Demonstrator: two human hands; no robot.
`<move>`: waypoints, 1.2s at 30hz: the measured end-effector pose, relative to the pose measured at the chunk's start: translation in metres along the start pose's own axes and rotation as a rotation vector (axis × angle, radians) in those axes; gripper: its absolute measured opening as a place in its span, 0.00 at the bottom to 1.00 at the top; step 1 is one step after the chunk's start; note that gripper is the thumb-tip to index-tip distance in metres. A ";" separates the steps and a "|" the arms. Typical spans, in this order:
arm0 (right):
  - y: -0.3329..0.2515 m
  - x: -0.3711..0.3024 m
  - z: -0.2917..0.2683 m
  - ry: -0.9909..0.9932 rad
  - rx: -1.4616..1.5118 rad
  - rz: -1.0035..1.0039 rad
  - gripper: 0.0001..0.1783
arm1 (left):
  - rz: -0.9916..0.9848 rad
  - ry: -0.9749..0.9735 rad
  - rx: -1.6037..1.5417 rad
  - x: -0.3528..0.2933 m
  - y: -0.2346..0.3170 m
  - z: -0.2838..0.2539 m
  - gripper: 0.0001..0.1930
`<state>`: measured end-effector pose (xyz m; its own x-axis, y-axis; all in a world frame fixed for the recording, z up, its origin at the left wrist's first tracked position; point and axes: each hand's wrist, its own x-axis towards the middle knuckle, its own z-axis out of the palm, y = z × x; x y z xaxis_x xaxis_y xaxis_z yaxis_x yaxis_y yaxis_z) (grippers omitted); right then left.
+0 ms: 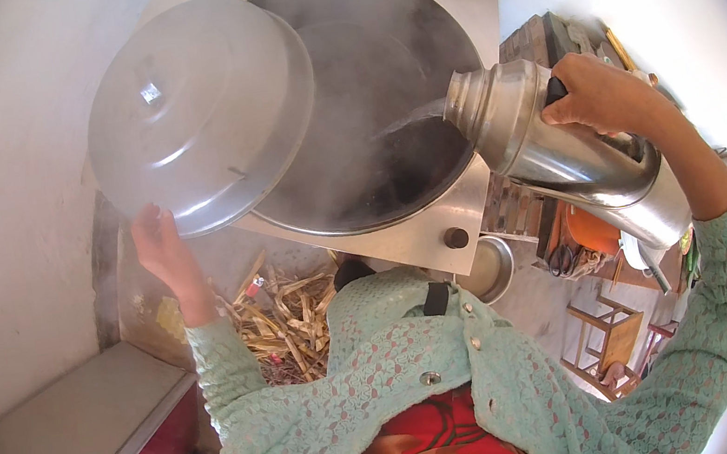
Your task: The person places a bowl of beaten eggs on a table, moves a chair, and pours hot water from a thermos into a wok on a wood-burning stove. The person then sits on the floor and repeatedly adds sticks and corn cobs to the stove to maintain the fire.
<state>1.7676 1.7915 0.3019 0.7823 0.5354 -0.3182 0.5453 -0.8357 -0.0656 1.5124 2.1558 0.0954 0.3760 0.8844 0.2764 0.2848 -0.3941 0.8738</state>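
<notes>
The right hand [600, 96] is clamped on the dark handle of a tall polished steel flask [559, 151], its fingers wrapped over the top of the grip so that the flask lies tilted, its long axis running from the lower right, near the person's elbow, up and leftward to the narrow neck. That mouth hangs just over the right rim of the wide, dark, round cooking pan [364, 105] set into a pale stove top [421, 237], and a thin stream of liquid runs from the neck down into the pan, where steam rises and blurs the far side. The pan therefore lies to the left of and below the right hand, with the flask's neck pointing straight at it. The left hand [162, 248] is on the other side, its fingers closed on the lower edge of a large, domed, dull-grey metal lid [196, 111], holding it up and tilted away so that it overlaps only the left rim of the pan and leaves the opening bare. The lid's small top knob faces the camera. Of the two hands, the right is the nearer to the pan's open mouth; the left holds its load off to the side. Below the stove lies a heap of dry yellow stalks [288, 318], and a small steel bowl [490, 269] sits under the stove's front corner.
</notes>
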 end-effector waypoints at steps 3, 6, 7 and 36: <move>0.005 -0.008 -0.004 -0.043 0.080 0.083 0.18 | 0.052 -0.046 0.043 0.029 0.007 0.010 0.15; 0.002 -0.015 -0.014 -0.152 0.268 0.269 0.16 | 0.116 -0.044 0.176 0.075 -0.019 0.021 0.16; 0.001 -0.020 -0.015 -0.160 0.345 0.320 0.15 | 0.139 -0.033 0.237 0.093 -0.029 0.024 0.17; 0.070 -0.292 0.205 0.339 1.067 0.865 0.15 | -0.095 -0.598 0.089 0.162 0.046 0.179 0.15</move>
<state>1.5157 1.5512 0.1968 0.8641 -0.3107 -0.3959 -0.5032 -0.5184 -0.6914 1.7444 2.2359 0.1087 0.7679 0.6333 -0.0965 0.4042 -0.3620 0.8400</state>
